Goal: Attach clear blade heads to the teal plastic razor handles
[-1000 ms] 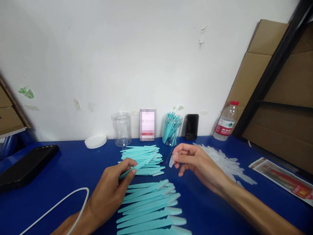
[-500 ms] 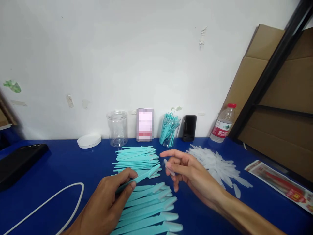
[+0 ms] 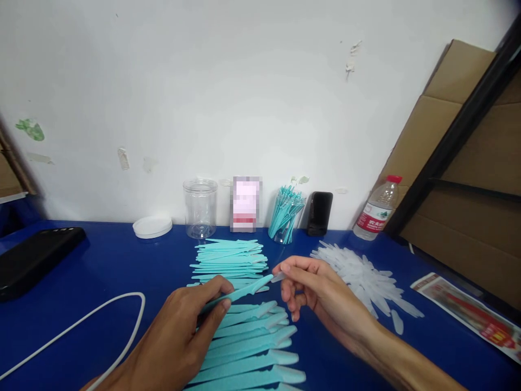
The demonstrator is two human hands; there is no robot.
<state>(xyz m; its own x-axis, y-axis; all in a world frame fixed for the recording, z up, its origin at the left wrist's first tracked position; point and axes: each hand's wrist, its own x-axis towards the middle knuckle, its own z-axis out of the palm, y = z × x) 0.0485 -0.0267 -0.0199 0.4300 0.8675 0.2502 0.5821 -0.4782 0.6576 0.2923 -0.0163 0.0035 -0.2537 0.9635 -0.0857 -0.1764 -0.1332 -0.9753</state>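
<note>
From where I sit, I see my left hand (image 3: 185,320) closed around the handle end of one teal stick (image 3: 240,292), thumb on top and fingers curled beneath, so that the stick slants up and to the right above the table. My right hand (image 3: 313,290) has its thumb and forefinger pinched on a small clear cap (image 3: 278,277), which sits right at the raised tip of that stick; the picture is too soft there for me to tell whether the cap is already over the tip or only touching it. The other fingers of that hand are loosely curled under. Below both hands lies a near row of teal sticks (image 3: 252,353), laid side by side with pale ends pointing right, and just beyond it a second stack of teal sticks (image 3: 230,258). To the right of my right hand is a heap of clear caps (image 3: 362,277), with a few loose ones near its edge. All of this rests on the blue table (image 3: 101,260). Along the wall stand an empty clear jar (image 3: 199,208), its white lid (image 3: 152,226) lying beside it, a jar packed with teal sticks (image 3: 285,214), a dark phone (image 3: 319,213) propped upright, and a water bottle (image 3: 377,207). A white cable (image 3: 101,315) loops at the left, near a black case (image 3: 35,260).
</note>
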